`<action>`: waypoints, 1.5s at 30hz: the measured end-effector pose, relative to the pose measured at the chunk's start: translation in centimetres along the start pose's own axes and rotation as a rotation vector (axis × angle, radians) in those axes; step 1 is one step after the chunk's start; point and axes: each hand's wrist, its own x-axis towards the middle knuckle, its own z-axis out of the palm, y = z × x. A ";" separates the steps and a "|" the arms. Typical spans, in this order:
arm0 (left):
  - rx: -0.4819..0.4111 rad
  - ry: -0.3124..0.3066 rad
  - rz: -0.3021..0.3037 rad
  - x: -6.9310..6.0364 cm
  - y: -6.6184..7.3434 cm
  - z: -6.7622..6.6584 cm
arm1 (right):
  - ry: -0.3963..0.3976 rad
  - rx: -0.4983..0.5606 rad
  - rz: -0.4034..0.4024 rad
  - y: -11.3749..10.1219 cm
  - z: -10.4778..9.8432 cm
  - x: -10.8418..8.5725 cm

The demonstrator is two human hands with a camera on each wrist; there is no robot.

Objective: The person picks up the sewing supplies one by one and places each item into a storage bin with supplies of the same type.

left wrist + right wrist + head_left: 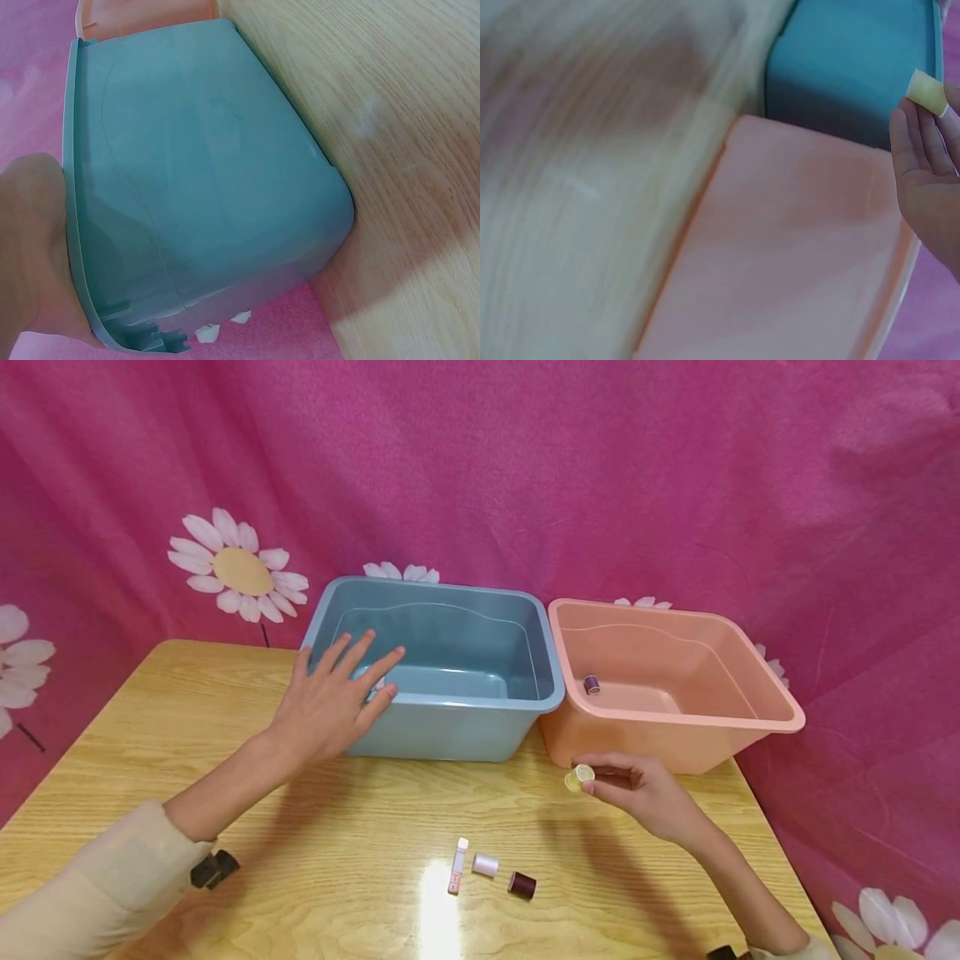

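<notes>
My left hand [326,702] is over the near left rim of the blue bin [450,727], its fingers spread and straight. Partly hidden behind those fingers, a small whitish thing [380,683] shows inside the bin. My right hand [648,793] pinches a yellow thread spool [580,777] between thumb and fingers, in front of the peach bin [637,739]. Inside the peach bin lies a purple thread spool [592,685]. On the table nearer me are a white thread spool [485,864], a dark maroon thread spool [522,885] and a slim pink-and-white object [458,866].
Both bins stand side by side at the back of the wooden table [337,877], rims touching or nearly so. Behind them hangs a magenta cloth [480,468] with white daisies. Light glares off the table near the small objects.
</notes>
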 end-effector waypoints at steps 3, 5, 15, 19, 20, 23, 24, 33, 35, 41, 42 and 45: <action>0.000 -0.006 -0.001 0.0 0.0 0.0 | 0.017 -0.015 -0.011 -0.4 -0.8 0.2; 0.000 -0.006 0.001 0.0 0.1 0.0 | 0.027 -0.016 -0.024 -0.7 -1.3 0.4; -0.007 -0.005 -0.002 -0.1 0.1 -0.1 | 0.096 -0.070 -0.048 -2.2 -4.5 1.7; -0.008 -0.005 -0.003 -0.1 0.0 0.0 | 0.115 -0.090 -0.069 -3.0 -5.8 2.2; -0.007 -0.006 -0.004 -0.1 0.0 0.0 | 0.120 -0.090 -0.073 -3.1 -6.2 2.3; -0.005 -0.002 -0.003 -0.2 0.0 0.0 | 0.131 -0.078 -0.083 -3.2 -7.1 2.7; -0.004 -0.001 -0.004 -0.2 0.0 0.0 | 0.133 -0.076 -0.082 -3.2 -7.5 2.9; -0.001 0.003 -0.001 -0.1 -0.1 0.0 | 0.138 -0.116 -0.033 -2.5 -9.8 4.2; 0.001 0.005 0.000 -0.1 -0.1 0.0 | 0.146 -0.135 -0.028 -2.2 -10.1 4.5; 0.002 0.006 -0.002 -0.1 0.0 0.1 | 0.172 -0.193 -0.006 -1.3 -11.1 5.5; 0.001 0.006 -0.002 0.0 0.0 0.1 | 0.176 -0.201 0.005 -1.2 -11.2 5.7; 0.002 0.007 -0.003 0.0 0.0 0.2 | 0.189 -0.204 0.048 -0.8 -11.6 6.1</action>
